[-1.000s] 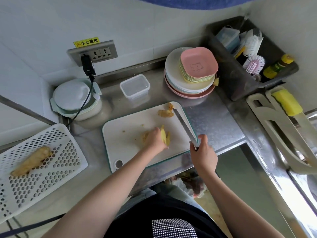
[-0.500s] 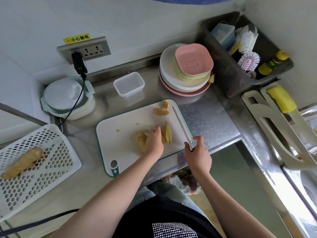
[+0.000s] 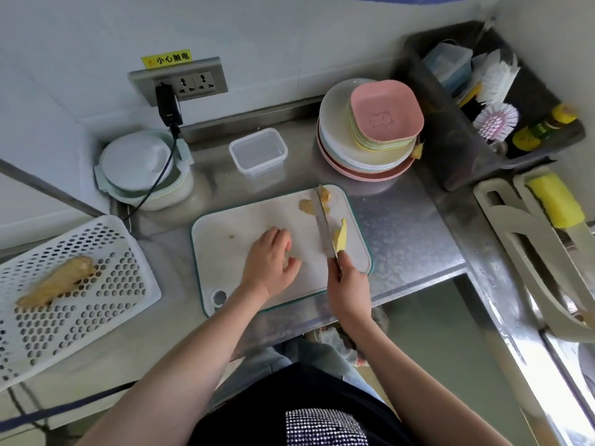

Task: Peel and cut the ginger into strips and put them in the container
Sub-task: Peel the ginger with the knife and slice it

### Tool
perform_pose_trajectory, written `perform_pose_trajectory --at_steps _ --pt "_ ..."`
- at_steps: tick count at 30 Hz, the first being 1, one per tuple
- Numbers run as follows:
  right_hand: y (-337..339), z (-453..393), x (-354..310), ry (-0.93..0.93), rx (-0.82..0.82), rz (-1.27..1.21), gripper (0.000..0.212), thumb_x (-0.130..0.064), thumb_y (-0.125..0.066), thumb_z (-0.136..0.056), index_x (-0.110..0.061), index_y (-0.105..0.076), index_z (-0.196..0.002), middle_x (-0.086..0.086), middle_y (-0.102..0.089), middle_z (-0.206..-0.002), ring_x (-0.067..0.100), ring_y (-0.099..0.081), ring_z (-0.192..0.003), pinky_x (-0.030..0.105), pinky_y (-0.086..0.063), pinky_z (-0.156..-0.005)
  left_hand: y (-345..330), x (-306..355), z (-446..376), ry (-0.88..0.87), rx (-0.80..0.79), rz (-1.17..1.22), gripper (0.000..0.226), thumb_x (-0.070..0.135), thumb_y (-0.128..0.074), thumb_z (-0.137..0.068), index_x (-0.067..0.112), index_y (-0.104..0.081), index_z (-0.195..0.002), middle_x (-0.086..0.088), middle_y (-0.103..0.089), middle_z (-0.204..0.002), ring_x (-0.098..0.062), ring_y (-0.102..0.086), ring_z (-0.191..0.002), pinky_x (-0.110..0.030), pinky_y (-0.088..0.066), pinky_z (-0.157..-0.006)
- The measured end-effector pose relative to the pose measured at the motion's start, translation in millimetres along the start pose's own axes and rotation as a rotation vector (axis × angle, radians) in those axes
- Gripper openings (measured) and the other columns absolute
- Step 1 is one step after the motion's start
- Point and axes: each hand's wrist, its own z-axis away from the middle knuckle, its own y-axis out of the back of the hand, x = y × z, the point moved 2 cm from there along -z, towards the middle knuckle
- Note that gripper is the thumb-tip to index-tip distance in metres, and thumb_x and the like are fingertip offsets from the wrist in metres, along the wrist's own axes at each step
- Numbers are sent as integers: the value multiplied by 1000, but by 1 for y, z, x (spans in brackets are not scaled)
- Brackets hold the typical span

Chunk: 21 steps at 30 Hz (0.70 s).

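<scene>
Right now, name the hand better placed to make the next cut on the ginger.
Right. The right hand already grips the knife, its blade lying on the board beside a yellow ginger piece. The left hand holds no tool; it rests on the board over other ginger, suited to steadying.

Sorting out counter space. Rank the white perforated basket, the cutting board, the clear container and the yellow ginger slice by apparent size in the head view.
1. White perforated basket, though it sits nearer the camera.
2. Cutting board.
3. Clear container.
4. Yellow ginger slice.
</scene>
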Motion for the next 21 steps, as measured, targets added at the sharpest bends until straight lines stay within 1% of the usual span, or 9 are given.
perform_pose_trajectory --at_steps 2,4,7,9,13,15,17,19,21 --pt "-6 6 -13 37 -69 -7 23 -24 -38 -101 -17 -37 -78 4 -50 -60 29 -46 -54 32 -32 -50 5 -19 17 -93 -79 -120 22 30 -45 -68 9 -49 -74 -7 -49 -74 -28 -49 -62 -32 -41 -55" --pt "-13 13 -23 65 -150 30 21 -23 -36 -101 -15 -36 -82 10 -53 -65 34 -49 -58 36 -37 -51 2 -32 29 -205 -219 -277 33 37 -43 -68 10 -59 -78 -8 -57 -79 -30 -58 -67 -33 -44 -62" --pt "-23 23 -35 80 -221 95 17 -27 -32 -103 -15 -35 -91 17 -58 -74 37 -54 -65 41 -44 -54 -1 -36 29 -330 -340 -392 41 41 -37 -68 20 -67 -85 0 -64 -86 -21 -63 -76 -28 -45 -70" --pt "-27 28 -39 77 -247 153 17 -29 -30 -104 -15 -36 -97 17 -60 -77 37 -57 -68 43 -49 -57 -1 -37 25 -395 -376 -414 38 41 -35 -69 22 -67 -81 3 -65 -83 -19 -64 -76 -27 -48 -71" --pt "-35 36 -38 84 -272 286 10 -22 -31 -104 -14 -36 -105 15 -60 -80 36 -58 -70 42 -50 -59 -3 -43 21 -502 -395 -441 31 38 -41 -72 20 -65 -81 -1 -61 -85 -23 -56 -81 -32 -33 -75" --pt "-37 38 -38 95 -278 369 6 -14 -33 -102 -14 -34 -108 12 -57 -78 32 -52 -65 39 -47 -58 -5 -46 21 -543 -387 -458 26 39 -56 -67 23 -65 -85 -2 -61 -89 -23 -51 -84 -32 -33 -75" --pt "-39 40 -39 95 -301 428 16 -5 -36 -97 -14 -32 -110 10 -53 -77 30 -47 -64 37 -43 -56 -7 -49 21 -569 -379 -458 35 39 -68 -59 23 -66 -90 -2 -62 -93 -23 -51 -85 -31 -37 -76" --pt "-40 42 -42 88 -337 467 25 1 -37 -94 -13 -31 -114 12 -58 -83 31 -50 -66 37 -40 -56 -9 -53 21 -593 -356 -438 41 38 -63 -62 19 -59 -99 -5 -62 -96 -24 -46 -90 -33 -36 -78" --pt "-41 45 -45 78 -350 485 31 4 -37 -92 -12 -32 -118 13 -63 -91 33 -59 -74 36 -39 -57 -10 -56 20 -606 -335 -437 40 37 -47 -70 16 -49 -103 -7 -63 -96 -25 -43 -90 -34 -37 -77"
